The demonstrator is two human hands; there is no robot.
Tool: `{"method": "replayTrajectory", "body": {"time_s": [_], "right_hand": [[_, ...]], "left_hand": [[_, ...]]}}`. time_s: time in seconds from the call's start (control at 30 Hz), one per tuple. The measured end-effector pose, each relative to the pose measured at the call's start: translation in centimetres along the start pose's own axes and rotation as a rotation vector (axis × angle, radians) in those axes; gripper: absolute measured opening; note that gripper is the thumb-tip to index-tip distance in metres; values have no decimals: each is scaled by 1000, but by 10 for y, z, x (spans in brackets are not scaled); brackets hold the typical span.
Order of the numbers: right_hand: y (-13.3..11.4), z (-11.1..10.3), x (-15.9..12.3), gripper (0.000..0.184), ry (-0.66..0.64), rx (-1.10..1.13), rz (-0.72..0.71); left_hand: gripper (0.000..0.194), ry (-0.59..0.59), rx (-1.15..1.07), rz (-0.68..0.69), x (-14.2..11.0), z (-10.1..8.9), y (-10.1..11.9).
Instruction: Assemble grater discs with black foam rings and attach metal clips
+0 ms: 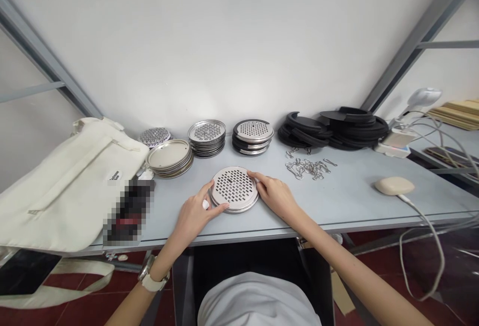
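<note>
A round perforated metal plate [235, 186] lies near the front edge of the desk, seated on a slightly wider metal rim or dish. My left hand [196, 210] grips its left side, the thumb on the front edge and the index finger against the rim. On the right, my right hand [275, 192] holds the edge with its fingertips, the rest of the fingers curled down beside the plate. Behind it stands a stack of similar perforated plates with black rims [253, 136]. Several small metal clips [307, 167] are scattered to the right.
Stacks of plain metal dishes [168, 156] and rough grater plates [207, 136] stand left of centre. Black rings [305, 129] are piled at the back right. A cream bag [75, 181] covers the left end; a cabled beige mouse-shaped object [394, 185] lies right.
</note>
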State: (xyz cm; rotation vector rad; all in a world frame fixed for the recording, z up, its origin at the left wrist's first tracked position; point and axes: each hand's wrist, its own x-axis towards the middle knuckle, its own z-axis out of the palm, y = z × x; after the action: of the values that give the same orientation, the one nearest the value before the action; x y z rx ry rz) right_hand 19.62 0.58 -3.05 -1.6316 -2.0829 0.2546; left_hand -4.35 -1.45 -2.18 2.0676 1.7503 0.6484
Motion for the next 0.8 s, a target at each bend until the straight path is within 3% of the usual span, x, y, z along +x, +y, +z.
{"method": "replayTrajectory", "body": {"time_s": [0.23, 0.43, 0.57, 0.7, 0.8], "right_hand": [[2, 0, -2, 43, 37, 125, 41], [2, -2, -4, 27, 104, 283, 72], [1, -2, -4, 22, 142, 323, 69], [0, -1, -5, 21, 165, 332, 61], [3, -7, -3, 23, 199, 307, 48]], "left_hand": [[72, 3, -3, -4, -1, 1, -1], [71, 11, 8, -17, -1, 3, -2], [70, 4, 23, -18, -1, 3, -2], [86, 22, -1, -50, -3, 3, -1], [76, 25, 22, -21, -5, 2, 0]]}}
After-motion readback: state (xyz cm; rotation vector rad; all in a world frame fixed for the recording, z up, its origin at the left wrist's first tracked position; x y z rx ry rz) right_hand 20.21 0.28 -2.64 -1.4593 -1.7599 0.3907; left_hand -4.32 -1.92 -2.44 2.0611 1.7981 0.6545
